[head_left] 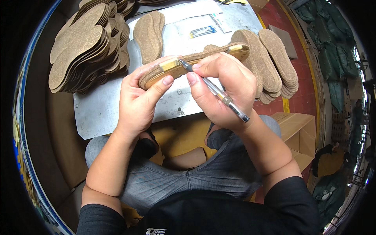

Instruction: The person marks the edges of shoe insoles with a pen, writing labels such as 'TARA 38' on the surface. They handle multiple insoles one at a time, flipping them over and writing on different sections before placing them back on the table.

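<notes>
My left hand (137, 100) grips the heel or toe end of a cork insole (148, 78), thumb on the near face and fingers behind. A tan, wood-coloured sole-shaped piece (178, 72) lies against the insole's near face, with yellowish patches along its upper edge. The two are held tilted above the table. Pinched in my right hand (231, 84) is a clear-barrelled pen (213, 89) with a dark grip. Its tip meets the upper edge of the held piece, at a yellowish patch near my left hand. My right fingers also lie close to the insole's far end.
A metal table (96, 113) stands before me. Tall piles of cork insoles (78, 51) fill its left; more insoles (149, 35) lie at the back and insole stacks (276, 62) at the right. Several pen refills (203, 31) rest on paper. A cardboard box (295, 133) sits at lower right.
</notes>
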`<state>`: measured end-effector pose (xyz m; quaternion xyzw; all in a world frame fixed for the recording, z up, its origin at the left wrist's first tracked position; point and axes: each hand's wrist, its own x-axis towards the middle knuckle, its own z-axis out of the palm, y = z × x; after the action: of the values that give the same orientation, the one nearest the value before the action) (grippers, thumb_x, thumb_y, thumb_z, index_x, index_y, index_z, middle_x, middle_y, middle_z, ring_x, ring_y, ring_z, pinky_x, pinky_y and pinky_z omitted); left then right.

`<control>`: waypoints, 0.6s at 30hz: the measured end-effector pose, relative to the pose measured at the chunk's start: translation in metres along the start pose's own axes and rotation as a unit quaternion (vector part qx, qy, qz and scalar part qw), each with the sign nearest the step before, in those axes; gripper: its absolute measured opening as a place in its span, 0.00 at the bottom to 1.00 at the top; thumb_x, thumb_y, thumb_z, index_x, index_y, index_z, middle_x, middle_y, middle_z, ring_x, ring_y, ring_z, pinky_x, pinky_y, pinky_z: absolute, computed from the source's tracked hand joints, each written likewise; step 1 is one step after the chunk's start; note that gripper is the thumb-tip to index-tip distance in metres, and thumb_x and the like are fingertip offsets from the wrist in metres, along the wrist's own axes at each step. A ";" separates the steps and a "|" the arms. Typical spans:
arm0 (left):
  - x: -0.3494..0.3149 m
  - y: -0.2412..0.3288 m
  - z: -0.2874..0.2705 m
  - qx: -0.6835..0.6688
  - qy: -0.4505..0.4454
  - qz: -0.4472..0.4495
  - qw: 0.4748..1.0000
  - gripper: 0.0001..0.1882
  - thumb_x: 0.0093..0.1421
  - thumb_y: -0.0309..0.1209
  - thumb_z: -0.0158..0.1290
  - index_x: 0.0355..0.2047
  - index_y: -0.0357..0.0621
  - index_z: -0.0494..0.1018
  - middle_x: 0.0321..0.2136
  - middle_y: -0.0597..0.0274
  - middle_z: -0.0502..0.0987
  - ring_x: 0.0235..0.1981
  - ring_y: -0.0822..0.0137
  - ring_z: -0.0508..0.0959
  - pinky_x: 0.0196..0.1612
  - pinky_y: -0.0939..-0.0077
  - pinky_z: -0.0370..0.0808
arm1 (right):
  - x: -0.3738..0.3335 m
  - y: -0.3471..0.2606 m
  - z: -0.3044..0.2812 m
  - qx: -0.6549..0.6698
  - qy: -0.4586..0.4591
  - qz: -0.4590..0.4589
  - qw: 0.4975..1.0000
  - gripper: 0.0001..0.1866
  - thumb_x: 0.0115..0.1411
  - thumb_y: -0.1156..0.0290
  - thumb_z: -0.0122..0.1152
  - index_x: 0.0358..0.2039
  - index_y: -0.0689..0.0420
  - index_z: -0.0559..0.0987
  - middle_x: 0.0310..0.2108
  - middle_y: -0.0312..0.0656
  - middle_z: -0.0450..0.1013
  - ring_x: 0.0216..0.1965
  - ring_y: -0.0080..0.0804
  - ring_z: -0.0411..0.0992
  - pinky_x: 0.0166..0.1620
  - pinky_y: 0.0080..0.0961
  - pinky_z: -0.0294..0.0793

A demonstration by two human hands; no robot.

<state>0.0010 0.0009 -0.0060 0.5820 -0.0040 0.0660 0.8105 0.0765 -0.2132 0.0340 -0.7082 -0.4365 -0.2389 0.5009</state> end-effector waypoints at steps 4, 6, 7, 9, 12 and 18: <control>0.000 -0.001 0.003 -0.012 0.012 -0.009 1.000 0.22 0.75 0.21 0.66 0.67 0.29 0.82 0.59 0.51 0.90 0.60 0.66 0.87 0.69 0.67 0.82 | 0.000 -0.003 -0.005 0.000 -0.034 0.024 0.999 0.07 0.64 0.83 0.77 0.39 0.65 0.84 0.34 0.49 0.85 0.33 0.37 0.85 0.40 0.32 0.84; 0.000 0.001 0.002 -0.010 0.010 -0.011 1.000 0.22 0.75 0.20 0.66 0.67 0.29 0.82 0.59 0.51 0.90 0.60 0.66 0.87 0.70 0.67 0.81 | 0.001 -0.003 -0.001 0.010 -0.009 0.031 0.999 0.08 0.63 0.81 0.77 0.37 0.63 0.83 0.33 0.48 0.84 0.33 0.41 0.84 0.39 0.34 0.84; 0.001 0.002 0.002 -0.011 0.007 -0.010 1.000 0.22 0.75 0.20 0.66 0.67 0.29 0.82 0.59 0.51 0.90 0.61 0.66 0.87 0.70 0.67 0.81 | 0.002 -0.003 0.002 0.015 0.011 0.031 0.999 0.08 0.61 0.80 0.77 0.35 0.61 0.83 0.31 0.46 0.83 0.32 0.44 0.84 0.39 0.37 0.83; 0.002 0.003 0.001 -0.016 0.007 -0.012 1.000 0.22 0.75 0.20 0.66 0.67 0.29 0.82 0.59 0.50 0.90 0.61 0.65 0.87 0.70 0.67 0.81 | 0.003 -0.002 0.004 0.008 0.006 0.019 1.000 0.08 0.61 0.80 0.77 0.35 0.61 0.83 0.31 0.46 0.83 0.32 0.44 0.84 0.39 0.37 0.83; 0.001 0.002 0.002 -0.034 0.012 -0.020 0.999 0.22 0.75 0.20 0.66 0.67 0.29 0.82 0.59 0.50 0.89 0.61 0.65 0.87 0.71 0.66 0.81 | 0.002 -0.001 -0.004 -0.011 -0.044 0.006 0.999 0.07 0.64 0.83 0.77 0.38 0.65 0.84 0.35 0.48 0.85 0.34 0.37 0.85 0.40 0.31 0.84; 0.000 0.004 -0.001 -0.063 0.013 -0.025 0.998 0.22 0.75 0.20 0.66 0.67 0.27 0.81 0.59 0.49 0.89 0.61 0.63 0.87 0.72 0.65 0.81 | 0.002 0.002 0.003 0.025 -0.012 0.019 0.999 0.07 0.64 0.82 0.77 0.37 0.64 0.84 0.34 0.47 0.85 0.34 0.36 0.85 0.41 0.31 0.84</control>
<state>0.0006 0.0030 -0.0029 0.5289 0.0165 0.0529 0.8469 0.0790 -0.2098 0.0333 -0.7064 -0.4349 -0.2101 0.5174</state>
